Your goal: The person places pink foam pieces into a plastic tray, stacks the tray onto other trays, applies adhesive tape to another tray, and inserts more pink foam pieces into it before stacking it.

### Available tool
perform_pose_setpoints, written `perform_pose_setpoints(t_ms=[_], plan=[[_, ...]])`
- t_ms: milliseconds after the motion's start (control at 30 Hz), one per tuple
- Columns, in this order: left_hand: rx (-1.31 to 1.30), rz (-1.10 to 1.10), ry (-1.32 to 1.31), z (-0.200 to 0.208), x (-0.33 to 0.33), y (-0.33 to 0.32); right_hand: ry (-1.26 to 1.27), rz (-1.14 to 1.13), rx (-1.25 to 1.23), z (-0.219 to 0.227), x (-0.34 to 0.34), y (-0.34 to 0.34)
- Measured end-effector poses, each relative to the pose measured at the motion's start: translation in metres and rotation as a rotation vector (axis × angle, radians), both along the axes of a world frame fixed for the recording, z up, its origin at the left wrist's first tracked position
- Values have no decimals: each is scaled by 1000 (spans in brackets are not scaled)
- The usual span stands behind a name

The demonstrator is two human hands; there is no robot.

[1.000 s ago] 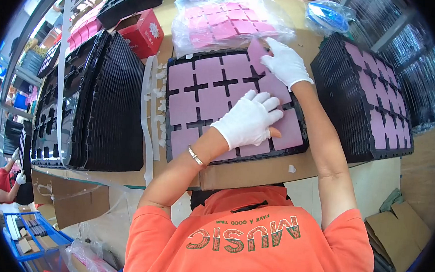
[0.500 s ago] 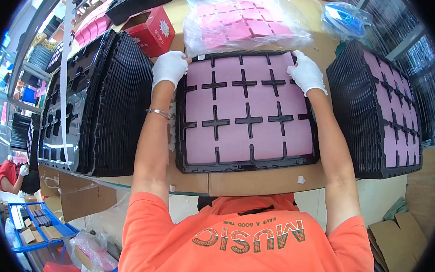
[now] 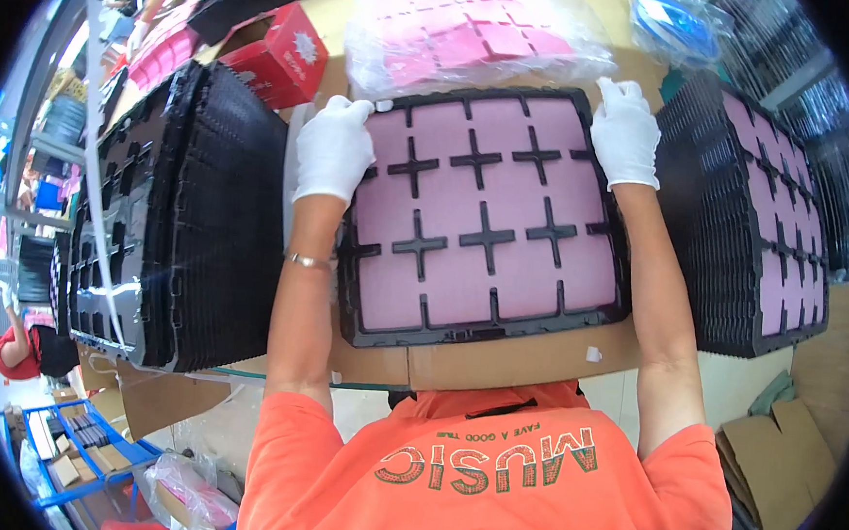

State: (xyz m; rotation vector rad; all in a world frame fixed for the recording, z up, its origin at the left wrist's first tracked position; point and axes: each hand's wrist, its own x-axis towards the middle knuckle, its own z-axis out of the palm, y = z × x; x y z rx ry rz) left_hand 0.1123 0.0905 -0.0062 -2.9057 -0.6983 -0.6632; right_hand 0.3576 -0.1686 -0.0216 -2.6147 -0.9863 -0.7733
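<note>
A black plastic tray (image 3: 478, 336) lies in front of me, with mauve-pink sheet pieces (image 3: 456, 191) showing between its raised black crosses. My left hand (image 3: 334, 150), in a white glove, is at the tray's upper left corner, fingers bent and loosely apart. Close to its fingertips sits a small white piece (image 3: 384, 105) on the tray's edge. Beside the upper right corner is my right hand (image 3: 627, 134), also gloved, with its fingers raised and apart and nothing visible in them. The undersides of both hands are hidden.
Tall stacks of black trays flank me, one on the left (image 3: 228, 219), one on the right (image 3: 704, 219). Behind the tray lie a plastic-wrapped pink pack (image 3: 482, 35), a red box (image 3: 282, 57) and a bagged blue item (image 3: 677, 28). A co-worker in red (image 3: 16, 349) is far left.
Both hands have lifted from the tray's upper corners and opened somewhat, the right shifting outward. My view has shifted slightly. The co-worker at far left has raised an arm.
</note>
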Motion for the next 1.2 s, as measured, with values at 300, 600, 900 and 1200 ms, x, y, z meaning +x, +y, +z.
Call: perform_pose_setpoints(t_ms=[300, 600, 900, 1200], plan=[[-114, -219, -73, 18, -104, -87, -112, 470, 22, 37, -93, -85], [-37, -436, 181, -3, -136, -123, 89, 682, -368, 7, -146, -135], [-43, -406, 159, -10, -144, -125, 88, 700, -235, 7, -148, -130], [10, -314, -4, 14, -95, -73, -103, 572, -4, 32, -85, -74]])
